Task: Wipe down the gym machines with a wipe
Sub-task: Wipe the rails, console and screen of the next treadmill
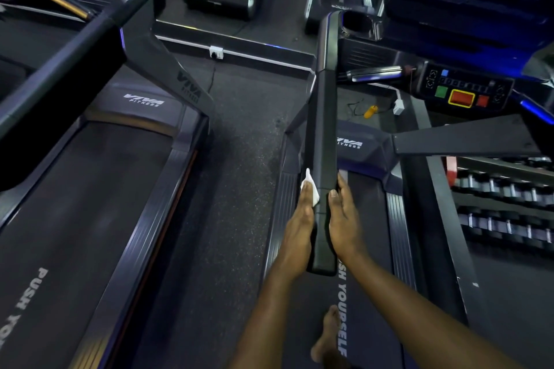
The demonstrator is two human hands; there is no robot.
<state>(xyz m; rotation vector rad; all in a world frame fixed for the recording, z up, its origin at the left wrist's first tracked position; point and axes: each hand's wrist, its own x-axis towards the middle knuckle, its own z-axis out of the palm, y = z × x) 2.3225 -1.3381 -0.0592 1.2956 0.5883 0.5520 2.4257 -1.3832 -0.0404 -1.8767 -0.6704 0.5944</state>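
1. Handrail (325,129): the long dark padded bar of the treadmill on which the person stands; the landmark for all items below.
2. Left hand (298,225): lies flat along the left face of the handrail near its near end, fingers straight and together, pressing the wipe to the bar rather than gripping it.
3. Wipe (310,189): a small white sheet, trapped between the left fingertips and the left face of the handrail; 1 corner sticks up past the fingertips.
4. Right hand (344,219): rests flat on the right face of the handrail, opposite the left hand, fingers extended and holding nothing.
5. Console (461,93): to the right of the handrail's far half, with coloured buttons; no hand touches it.
6. Second treadmill (120,189): well to the left of the handrail, across a strip of floor.
7. Step in hand (judgement): wiping the handrail's side face, with most of its length untouched.
8. Next move (judgement): sliding the wipe toward the far end of the handrail under steady pressure, then covering its top and right faces.
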